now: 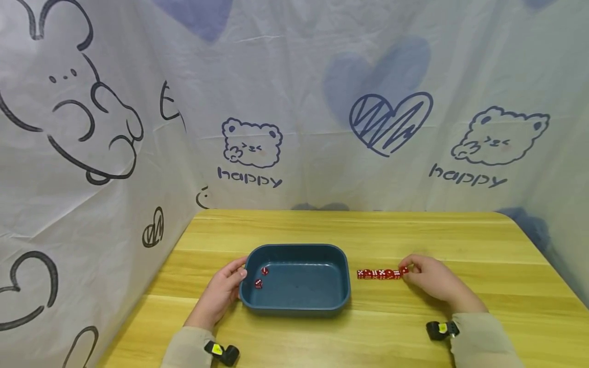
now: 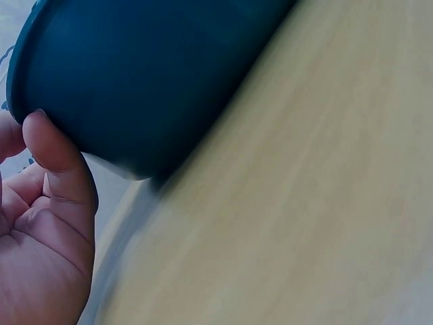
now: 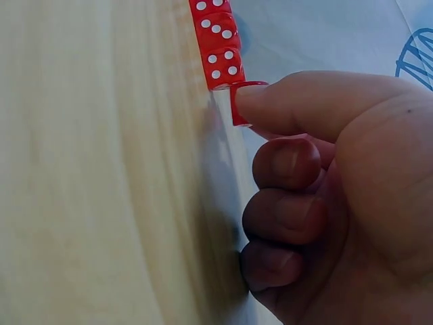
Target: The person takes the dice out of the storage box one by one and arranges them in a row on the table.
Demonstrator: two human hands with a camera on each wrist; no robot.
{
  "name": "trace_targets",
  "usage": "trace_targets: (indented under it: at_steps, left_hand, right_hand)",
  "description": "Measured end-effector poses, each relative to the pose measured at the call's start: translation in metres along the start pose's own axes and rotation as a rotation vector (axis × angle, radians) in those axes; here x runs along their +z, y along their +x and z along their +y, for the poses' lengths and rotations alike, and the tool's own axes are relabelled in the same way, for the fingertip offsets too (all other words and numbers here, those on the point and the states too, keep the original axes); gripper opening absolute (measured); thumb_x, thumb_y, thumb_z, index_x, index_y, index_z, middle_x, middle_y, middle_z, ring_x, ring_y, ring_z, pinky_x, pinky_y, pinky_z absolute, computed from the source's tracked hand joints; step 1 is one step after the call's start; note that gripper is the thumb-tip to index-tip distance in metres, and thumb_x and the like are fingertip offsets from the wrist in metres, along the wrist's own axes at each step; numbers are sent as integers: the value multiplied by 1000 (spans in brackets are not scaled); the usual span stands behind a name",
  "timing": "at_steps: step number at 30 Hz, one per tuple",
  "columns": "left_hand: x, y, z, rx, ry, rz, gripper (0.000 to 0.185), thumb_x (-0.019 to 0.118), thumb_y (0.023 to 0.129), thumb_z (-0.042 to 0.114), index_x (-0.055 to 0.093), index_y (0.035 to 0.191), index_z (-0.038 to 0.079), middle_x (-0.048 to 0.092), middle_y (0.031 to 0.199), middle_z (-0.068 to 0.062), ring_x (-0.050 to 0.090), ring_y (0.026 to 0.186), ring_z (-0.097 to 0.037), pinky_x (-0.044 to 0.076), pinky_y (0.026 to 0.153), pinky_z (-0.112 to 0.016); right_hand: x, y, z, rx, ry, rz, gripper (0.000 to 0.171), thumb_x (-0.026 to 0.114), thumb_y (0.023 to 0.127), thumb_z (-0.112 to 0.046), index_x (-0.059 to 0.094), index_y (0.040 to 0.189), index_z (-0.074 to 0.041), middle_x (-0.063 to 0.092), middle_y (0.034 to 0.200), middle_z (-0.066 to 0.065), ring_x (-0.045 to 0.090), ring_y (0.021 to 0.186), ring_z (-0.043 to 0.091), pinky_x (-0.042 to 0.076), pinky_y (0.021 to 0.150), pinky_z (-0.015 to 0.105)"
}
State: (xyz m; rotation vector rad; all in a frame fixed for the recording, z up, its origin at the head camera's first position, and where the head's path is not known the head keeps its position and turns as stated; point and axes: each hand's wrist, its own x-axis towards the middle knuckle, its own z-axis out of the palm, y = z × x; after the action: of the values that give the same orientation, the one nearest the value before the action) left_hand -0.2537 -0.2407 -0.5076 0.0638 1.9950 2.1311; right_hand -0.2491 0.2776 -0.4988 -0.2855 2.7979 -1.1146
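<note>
A dark teal rectangular tray (image 1: 294, 309) sits on the table, with two red dice (image 1: 258, 283) inside near its left end. My left hand (image 1: 224, 287) grips the tray's left rim, the thumb on the outer wall in the left wrist view. To the right of the tray, several red dice with white pips form a straight row (image 1: 378, 274). At the row's right end, my right hand (image 1: 432, 278) pinches a red die (image 3: 241, 107) between thumb and index finger. That die is right beside the last one in the row, slightly offset from it; the other fingers are curled in.
The table (image 1: 395, 337) has a light wood grain. A white sheet (image 1: 313, 153) printed with hearts and bears hangs behind it and along both sides. A small black wrist camera (image 1: 225, 352) is strapped over the left sleeve, another (image 1: 439, 330) over the right.
</note>
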Motion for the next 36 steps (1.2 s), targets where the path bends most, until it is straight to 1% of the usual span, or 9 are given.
trace_targets:
  at_steps: [6, 13, 18, 22, 29, 36]
  left_hand:
    - [0, 0, 0, -4, 3, 4, 45, 53, 106, 15, 46, 149, 2, 60, 119, -18, 61, 80, -19, 52, 63, -25]
    - [0, 0, 0, -4, 2, -1, 46, 53, 107, 17, 46, 149, 2, 61, 118, -16, 61, 79, -18, 51, 63, -25]
    - [0, 0, 0, -5, -1, -4, 46, 52, 107, 16, 45, 150, 2, 60, 120, -18, 61, 79, -18, 52, 63, -25]
    - [0, 1, 0, -4, 0, 0, 46, 53, 107, 17, 45, 150, 2, 60, 120, -17, 61, 79, -18, 52, 63, -25]
    - [0, 1, -1, 3, 17, 17, 46, 53, 107, 17, 45, 150, 2, 61, 112, -14, 60, 76, -17, 51, 62, -24]
    - [1, 1, -2, 8, 21, 28, 46, 55, 106, 18, 48, 149, 4, 61, 120, -17, 61, 76, -18, 51, 61, -24]
  right_hand:
    - [2, 0, -1, -15, -31, -16, 22, 67, 93, -12, 69, 115, -9, 51, 76, 2, 46, 67, 18, 40, 62, 35]
    - [3, -1, 0, -33, -45, -19, 22, 68, 93, -11, 69, 115, -9, 50, 75, 2, 45, 67, 19, 38, 62, 36]
    - [3, -1, 0, -14, -48, -22, 23, 68, 93, -12, 68, 116, -9, 50, 76, 2, 45, 67, 19, 38, 62, 35]
    - [3, -1, -1, 6, -34, -17, 26, 69, 92, -14, 68, 118, -10, 49, 76, 3, 45, 67, 19, 38, 61, 35]
    - [1, -2, -2, 7, 2, -15, 33, 72, 92, -17, 67, 125, -11, 49, 77, 4, 46, 68, 19, 38, 59, 33]
    - [-1, -2, -3, 13, -1, -13, 37, 70, 94, -19, 64, 129, -11, 50, 75, 3, 45, 63, 18, 39, 55, 32]
